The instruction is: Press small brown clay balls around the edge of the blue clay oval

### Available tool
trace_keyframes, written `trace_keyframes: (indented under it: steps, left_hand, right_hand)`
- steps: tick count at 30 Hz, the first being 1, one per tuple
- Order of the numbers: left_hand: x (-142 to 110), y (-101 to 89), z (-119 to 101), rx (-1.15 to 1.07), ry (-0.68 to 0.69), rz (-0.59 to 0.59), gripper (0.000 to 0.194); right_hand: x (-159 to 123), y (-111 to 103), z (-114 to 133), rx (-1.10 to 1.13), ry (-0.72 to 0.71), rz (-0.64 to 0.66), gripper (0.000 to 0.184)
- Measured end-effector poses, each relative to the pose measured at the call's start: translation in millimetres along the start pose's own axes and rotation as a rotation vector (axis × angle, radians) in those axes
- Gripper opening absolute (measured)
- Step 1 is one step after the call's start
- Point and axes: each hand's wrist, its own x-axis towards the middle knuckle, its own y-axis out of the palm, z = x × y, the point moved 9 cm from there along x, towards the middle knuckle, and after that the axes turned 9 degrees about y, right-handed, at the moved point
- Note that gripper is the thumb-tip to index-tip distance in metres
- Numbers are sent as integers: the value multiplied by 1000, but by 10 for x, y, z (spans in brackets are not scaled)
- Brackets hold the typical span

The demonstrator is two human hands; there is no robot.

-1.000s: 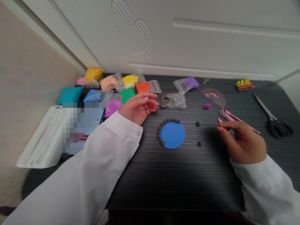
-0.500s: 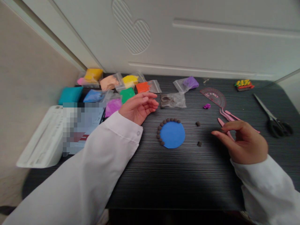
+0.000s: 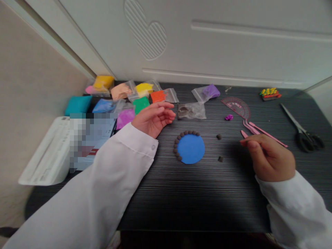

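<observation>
My left hand (image 3: 155,119) rests on its side behind the blue disc, fingers loosely curled and apart, with nothing in it. The flat blue clay disc (image 3: 191,148) lies on the dark table, with small dark brown clay balls (image 3: 175,146) along its left and back edge. At the right, my right hand (image 3: 269,155) is closed, thumb pressed against the forefinger. The small dark clay piece seen there earlier is now hidden between them. Two loose dark clay bits, one farther back (image 3: 219,137) and one nearer (image 3: 220,159), lie between the disc and this hand.
Behind are bags of coloured clay, including a brown one (image 3: 191,111) and a purple one (image 3: 210,91). A protractor (image 3: 237,107), pink tools (image 3: 267,133), scissors (image 3: 302,131) and a small flowery clay piece (image 3: 270,93) lie right. A white package (image 3: 49,152) is left.
My right thumb has moved across the forefinger, covering the dark clay piece that showed between the fingertips. My left hand and the disc with its balls have not moved.
</observation>
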Motion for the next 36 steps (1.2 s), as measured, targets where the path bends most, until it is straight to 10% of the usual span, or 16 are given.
trace_keyframes:
  steps: [30, 36]
  left_hand:
    - [25, 10, 28, 15, -2, -7, 20]
    - [7, -139, -161, 220, 307, -164, 15]
  right_hand:
    - [-74, 38, 103, 10, -130, 47, 12]
    - [-290, 128, 452, 59, -267, 105, 14]
